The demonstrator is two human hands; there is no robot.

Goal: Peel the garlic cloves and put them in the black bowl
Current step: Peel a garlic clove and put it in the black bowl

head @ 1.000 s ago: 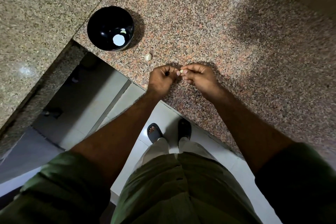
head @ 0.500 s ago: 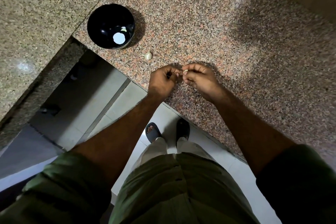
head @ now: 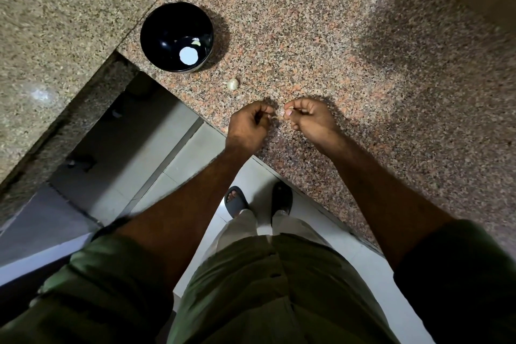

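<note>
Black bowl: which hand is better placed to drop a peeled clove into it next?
Left, probably. The left hand lies nearer the black bowl; the right hand would cross over.

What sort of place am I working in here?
Probably a home kitchen: a speckled granite counter above a tiled floor, with a black bowl and a loose garlic clove on it.

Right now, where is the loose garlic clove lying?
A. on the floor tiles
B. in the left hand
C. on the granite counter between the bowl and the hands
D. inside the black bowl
C: the loose garlic clove lies on the granite counter, just outside the black bowl, ahead of the left hand.
</note>
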